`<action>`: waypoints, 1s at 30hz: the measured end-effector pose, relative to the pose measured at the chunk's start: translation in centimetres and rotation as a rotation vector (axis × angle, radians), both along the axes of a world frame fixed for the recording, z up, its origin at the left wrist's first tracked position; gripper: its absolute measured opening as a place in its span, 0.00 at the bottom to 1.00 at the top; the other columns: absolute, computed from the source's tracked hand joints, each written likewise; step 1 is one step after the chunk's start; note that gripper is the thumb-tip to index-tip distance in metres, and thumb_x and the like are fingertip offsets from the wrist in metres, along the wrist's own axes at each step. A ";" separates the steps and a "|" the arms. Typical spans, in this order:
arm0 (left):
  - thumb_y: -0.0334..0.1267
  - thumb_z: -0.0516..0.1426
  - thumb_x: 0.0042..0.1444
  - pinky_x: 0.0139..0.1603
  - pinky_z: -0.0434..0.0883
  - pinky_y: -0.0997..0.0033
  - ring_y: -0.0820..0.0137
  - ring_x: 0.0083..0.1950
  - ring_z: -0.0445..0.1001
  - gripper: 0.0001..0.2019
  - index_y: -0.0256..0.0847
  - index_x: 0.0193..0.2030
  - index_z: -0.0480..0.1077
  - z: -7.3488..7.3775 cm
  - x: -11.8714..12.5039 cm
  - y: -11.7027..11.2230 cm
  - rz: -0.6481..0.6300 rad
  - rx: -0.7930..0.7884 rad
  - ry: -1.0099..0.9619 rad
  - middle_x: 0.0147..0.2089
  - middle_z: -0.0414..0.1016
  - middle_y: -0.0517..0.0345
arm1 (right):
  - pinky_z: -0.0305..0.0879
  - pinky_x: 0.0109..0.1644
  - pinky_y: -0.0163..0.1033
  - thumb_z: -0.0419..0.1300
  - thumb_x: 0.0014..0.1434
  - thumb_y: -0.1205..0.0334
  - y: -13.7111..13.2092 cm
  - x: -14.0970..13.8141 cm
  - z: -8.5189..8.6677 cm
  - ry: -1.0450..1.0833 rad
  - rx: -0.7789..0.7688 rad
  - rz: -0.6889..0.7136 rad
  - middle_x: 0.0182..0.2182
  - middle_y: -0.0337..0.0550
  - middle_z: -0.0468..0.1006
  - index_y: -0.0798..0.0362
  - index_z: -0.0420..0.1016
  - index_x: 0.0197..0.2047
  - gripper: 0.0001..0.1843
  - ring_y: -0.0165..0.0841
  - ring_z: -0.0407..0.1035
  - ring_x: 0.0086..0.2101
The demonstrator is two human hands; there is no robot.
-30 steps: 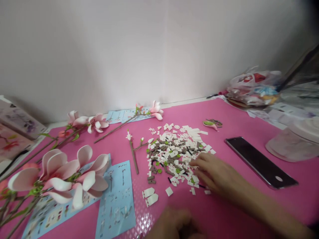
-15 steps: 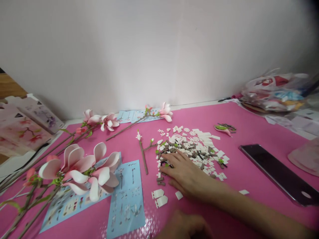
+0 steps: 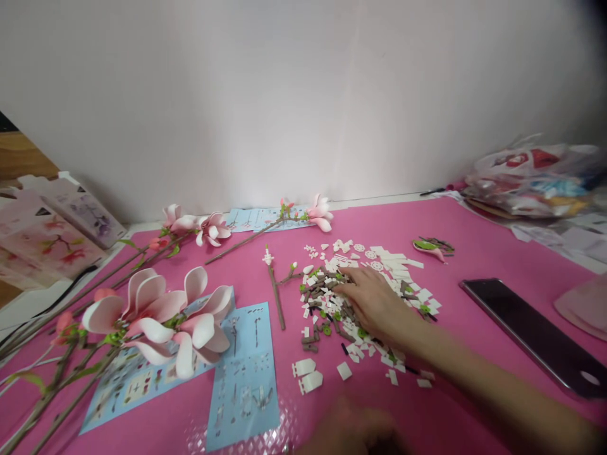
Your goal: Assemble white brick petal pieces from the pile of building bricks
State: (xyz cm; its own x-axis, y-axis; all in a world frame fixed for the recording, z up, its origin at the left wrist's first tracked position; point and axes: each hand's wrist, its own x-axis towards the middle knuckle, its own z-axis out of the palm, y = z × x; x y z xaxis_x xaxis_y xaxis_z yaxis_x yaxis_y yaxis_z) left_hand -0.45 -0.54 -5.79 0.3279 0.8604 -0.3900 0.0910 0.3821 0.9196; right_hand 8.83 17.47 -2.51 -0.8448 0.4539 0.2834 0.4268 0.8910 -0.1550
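On a pink tabletop (image 3: 474,404), a pile of small white, brown and green pieces (image 3: 341,319) is spread right of centre. It is partly covered by the right hand (image 3: 377,303), fingers extended; the left hand (image 3: 348,431) is blurred at the near edge. Whether anything is gripped by either cannot be told. Pink flowers (image 3: 161,313) are laid at left, a phone (image 3: 528,335) at right.

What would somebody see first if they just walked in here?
Probably the big pink-and-white flowers at the left, partly hiding a blue sheet. Then the heap of little white, brown and green pieces near the middle of the pink tabletop, with the right hand over it. The long dark phone lying to the right of the heap stands out too.
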 end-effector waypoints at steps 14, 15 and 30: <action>0.43 0.65 0.48 0.26 0.63 0.75 0.70 0.28 0.71 0.11 0.41 0.37 0.80 -0.9 -0.1 -0.3 0.031 0.091 -0.016 0.31 0.78 0.58 | 0.60 0.54 0.48 0.54 0.61 0.72 -0.9 -0.4 1.6 -0.025 -0.024 0.158 0.50 0.51 0.72 0.53 0.78 0.35 0.12 0.42 0.63 0.50; 0.43 0.65 0.49 0.26 0.63 0.75 0.70 0.28 0.70 0.11 0.42 0.37 0.80 -0.7 -0.1 -0.3 0.037 0.089 -0.013 0.30 0.77 0.58 | 0.60 0.54 0.49 0.54 0.62 0.72 -1.0 -0.5 1.6 -0.035 -0.019 0.153 0.50 0.52 0.72 0.54 0.78 0.35 0.11 0.43 0.63 0.50; 0.37 0.60 0.50 0.23 0.52 0.76 0.75 0.24 0.57 0.07 0.38 0.33 0.77 1.5 0.0 -0.3 0.019 0.101 0.080 0.22 0.62 0.64 | 0.61 0.46 0.44 0.59 0.57 0.72 -1.7 -3.3 2.9 -0.134 -0.021 0.125 0.34 0.51 0.76 0.58 0.77 0.27 0.09 0.39 0.66 0.39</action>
